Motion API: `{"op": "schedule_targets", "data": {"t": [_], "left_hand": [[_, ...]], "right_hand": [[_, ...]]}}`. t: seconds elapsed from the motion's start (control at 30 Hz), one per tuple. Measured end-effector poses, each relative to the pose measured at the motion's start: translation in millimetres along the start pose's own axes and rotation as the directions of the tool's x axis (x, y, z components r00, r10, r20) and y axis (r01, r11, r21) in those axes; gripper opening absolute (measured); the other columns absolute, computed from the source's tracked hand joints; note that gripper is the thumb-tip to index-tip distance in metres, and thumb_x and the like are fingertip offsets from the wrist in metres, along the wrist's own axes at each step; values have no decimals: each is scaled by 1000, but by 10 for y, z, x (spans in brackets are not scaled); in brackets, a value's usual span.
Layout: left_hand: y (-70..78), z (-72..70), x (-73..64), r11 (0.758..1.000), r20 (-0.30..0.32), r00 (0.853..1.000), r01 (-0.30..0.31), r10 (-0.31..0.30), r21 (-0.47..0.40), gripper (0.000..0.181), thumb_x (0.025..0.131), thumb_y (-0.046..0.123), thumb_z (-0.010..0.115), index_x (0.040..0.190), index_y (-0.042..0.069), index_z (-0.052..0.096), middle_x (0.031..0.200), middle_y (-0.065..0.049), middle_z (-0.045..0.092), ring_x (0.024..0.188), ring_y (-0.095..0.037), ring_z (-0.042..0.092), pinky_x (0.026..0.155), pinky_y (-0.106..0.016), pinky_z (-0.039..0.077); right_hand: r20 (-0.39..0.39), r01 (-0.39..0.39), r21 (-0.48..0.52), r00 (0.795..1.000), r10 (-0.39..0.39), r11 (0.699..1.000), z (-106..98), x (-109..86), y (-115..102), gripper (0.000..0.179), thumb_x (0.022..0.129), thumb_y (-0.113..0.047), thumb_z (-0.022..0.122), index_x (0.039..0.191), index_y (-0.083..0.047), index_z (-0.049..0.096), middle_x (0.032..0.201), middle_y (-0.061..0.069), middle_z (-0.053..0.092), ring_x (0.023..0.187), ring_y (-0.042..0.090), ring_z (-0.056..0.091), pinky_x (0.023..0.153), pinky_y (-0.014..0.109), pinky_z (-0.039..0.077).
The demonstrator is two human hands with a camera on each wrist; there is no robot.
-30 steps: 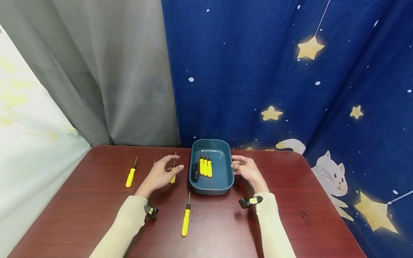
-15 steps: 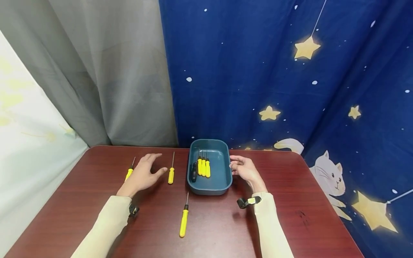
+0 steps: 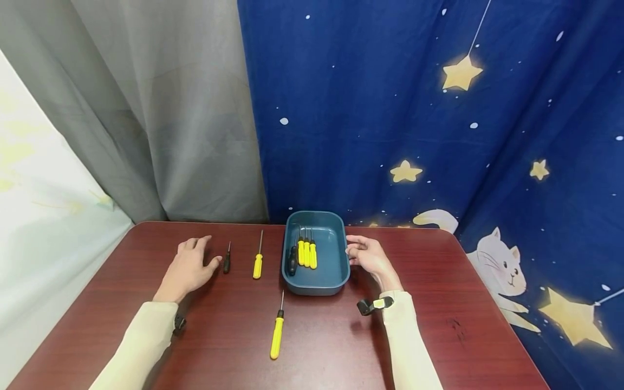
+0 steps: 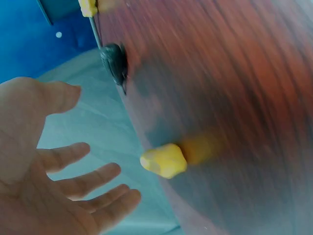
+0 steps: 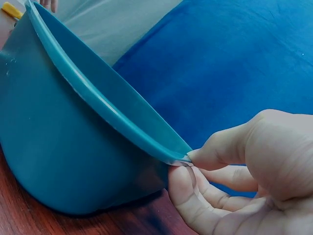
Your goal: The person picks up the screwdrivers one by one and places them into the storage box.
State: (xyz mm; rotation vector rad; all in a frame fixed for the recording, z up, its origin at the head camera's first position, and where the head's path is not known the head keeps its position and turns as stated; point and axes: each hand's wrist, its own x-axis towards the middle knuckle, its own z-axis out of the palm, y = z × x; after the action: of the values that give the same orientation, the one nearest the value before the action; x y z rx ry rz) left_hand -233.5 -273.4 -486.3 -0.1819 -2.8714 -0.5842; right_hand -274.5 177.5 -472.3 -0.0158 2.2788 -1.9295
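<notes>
My left hand (image 3: 187, 269) hovers over the left side of the table, fingers spread and holding nothing. In the left wrist view a yellow screwdriver handle (image 4: 164, 160) lies beyond its fingertips; the head view hides this screwdriver behind the hand. A small black screwdriver (image 3: 226, 260) lies just right of the thumb. At the right side of a blue plastic tray (image 3: 319, 290), my right hand (image 3: 374, 260) pinches the rim between thumb and fingers. Inside the tray are a black screwdriver (image 3: 292, 261) and several yellow screwdrivers (image 3: 306, 253), side by side at its left.
One yellow screwdriver (image 3: 257, 265) lies left of the tray. Another yellow screwdriver (image 3: 276, 337) lies in front of it, toward the near edge. Curtains (image 3: 205, 135) hang close behind the far edge of the brown table (image 3: 487, 303).
My left hand has moved left, away from the yellow screwdriver beside the tray, uncovering the small black one and covering the leftmost yellow one. My right hand stays on the tray rim.
</notes>
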Motion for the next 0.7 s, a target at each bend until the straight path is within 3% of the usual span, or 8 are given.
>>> {"op": "schedule_targets", "data": {"t": [0.3, 0.5, 0.7], "left_hand": [[-204, -33, 1, 993, 52, 992, 114, -115, 13, 63, 97, 24, 61, 145, -12, 43, 135, -39, 46, 122, -58, 40, 96, -71, 45], [-235, -71, 14, 989, 90, 985, 147, -146, -6, 57, 94, 19, 65, 137, -16, 50, 128, -39, 53, 111, -54, 57, 95, -67, 50], [-292, -106, 73, 983, 146, 973, 184, -179, -19, 52, 93, 17, 66, 129, -19, 53, 120, -40, 57, 101, -49, 61, 88, -62, 53]], "right_hand": [[-6, -3, 6, 1000, 4, 1000, 9, 3, 11, 47, 94, 10, 55, 141, 10, 54, 104, 25, 67, 74, 15, 64, 66, 24, 58], [-5, -11, 16, 1000, 11, 1000, 12, 1, 9, 48, 92, 12, 55, 140, 9, 54, 100, 22, 67, 75, 16, 64, 65, 23, 57], [-8, -9, 13, 1000, 9, 1000, 14, 4, 11, 47, 93, 11, 55, 140, 9, 54, 99, 21, 67, 75, 16, 64, 65, 23, 57]]}}
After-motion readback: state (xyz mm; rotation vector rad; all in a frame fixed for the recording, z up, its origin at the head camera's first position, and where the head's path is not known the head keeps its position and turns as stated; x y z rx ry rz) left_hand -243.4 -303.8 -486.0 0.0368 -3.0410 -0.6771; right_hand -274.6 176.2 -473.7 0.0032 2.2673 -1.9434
